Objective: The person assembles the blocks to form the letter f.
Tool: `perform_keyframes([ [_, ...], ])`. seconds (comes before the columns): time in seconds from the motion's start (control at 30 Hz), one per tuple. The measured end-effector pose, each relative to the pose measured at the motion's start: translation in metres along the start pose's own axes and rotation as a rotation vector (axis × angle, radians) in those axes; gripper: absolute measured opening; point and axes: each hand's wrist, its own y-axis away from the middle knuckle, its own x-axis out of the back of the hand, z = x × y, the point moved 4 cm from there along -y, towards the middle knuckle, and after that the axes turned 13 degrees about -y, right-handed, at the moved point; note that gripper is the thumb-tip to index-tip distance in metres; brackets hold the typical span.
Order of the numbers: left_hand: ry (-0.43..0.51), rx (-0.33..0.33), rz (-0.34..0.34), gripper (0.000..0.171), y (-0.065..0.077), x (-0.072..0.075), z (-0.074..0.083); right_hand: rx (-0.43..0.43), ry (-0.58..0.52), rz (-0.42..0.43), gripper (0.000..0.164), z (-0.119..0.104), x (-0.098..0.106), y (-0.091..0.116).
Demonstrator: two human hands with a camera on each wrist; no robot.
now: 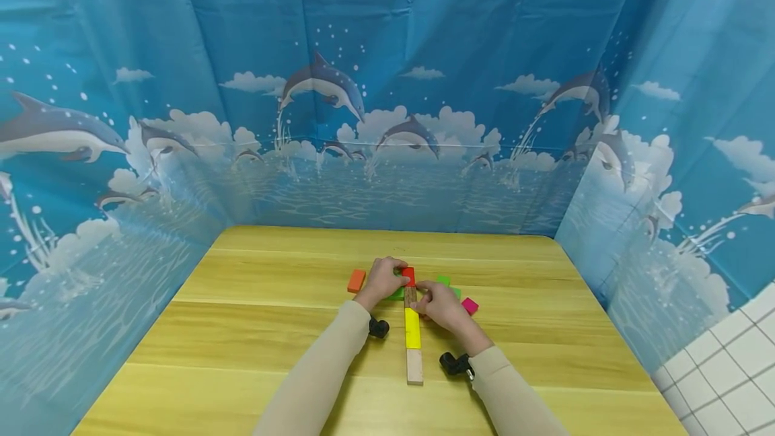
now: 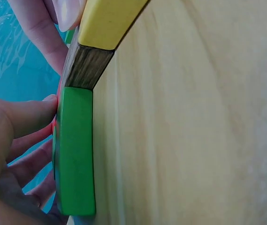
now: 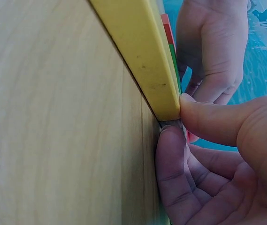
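Observation:
A straight row of wooden blocks runs away from the person: a pale block point(image 1: 414, 365) nearest, a yellow block point(image 1: 412, 328), a dark brown block point(image 1: 410, 297) and a red block point(image 1: 408, 276) at the far end. My left hand point(image 1: 383, 279) pinches the red block between thumb and fingers. The right hand point(image 1: 444, 303) holds the brown block, its thumb by the joint with the yellow one and its index finger near the red one. A green block point(image 2: 77, 150) lies left of the row against the brown block, partly under the left hand in the head view.
An orange block point(image 1: 356, 280) lies left of the left hand. Beyond the right hand are green blocks point(image 1: 444, 280) and a magenta block point(image 1: 469, 305). The wooden table point(image 1: 254, 342) meets a blue dolphin-print curtain point(image 1: 387, 180) at the back and sides.

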Motion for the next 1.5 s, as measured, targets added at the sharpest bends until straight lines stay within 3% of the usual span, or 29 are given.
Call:
perform_keyframes([
  [0.6,0.058,-0.011,-0.038,0.043,0.004,0.003,-0.004,0.008,0.01,-0.009,0.055,-0.001,-0.001,0.002],
  [0.97,0.101,-0.097,-0.048,0.041,0.007,0.028,-0.007,0.004,-0.023,-0.001,0.053,-0.001,-0.001,0.002],
  [1.5,0.086,-0.087,-0.055,0.037,0.02,0.067,-0.037,0.012,-0.032,-0.006,0.053,-0.003,-0.001,0.005],
])
